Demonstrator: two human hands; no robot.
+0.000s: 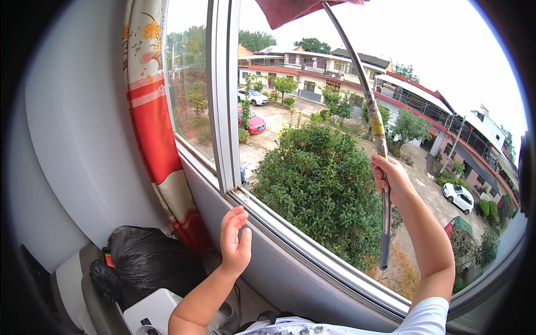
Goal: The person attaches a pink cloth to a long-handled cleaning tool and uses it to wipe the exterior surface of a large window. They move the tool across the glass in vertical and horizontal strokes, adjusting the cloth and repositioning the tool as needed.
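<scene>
My right hand [391,178] is closed around a long metal pole [351,50], reaching out through the open part of the window. Tape is wrapped round the pole just above my fingers, and its lower end has a dark grey cap. At the top edge of the view a dull red cloth [293,12] is by the pole's upper part; how they are joined is out of view. My left hand [235,243] is raised beside the window sill track [293,238], fingers apart and slightly curled, holding nothing.
The window's upright frame [226,100] and a red and cream curtain [155,138] stand at the left. Below them a black plastic bag [155,259] lies near a white box-like object [153,312]. Outside are a leafy tree [322,188], parked cars and buildings.
</scene>
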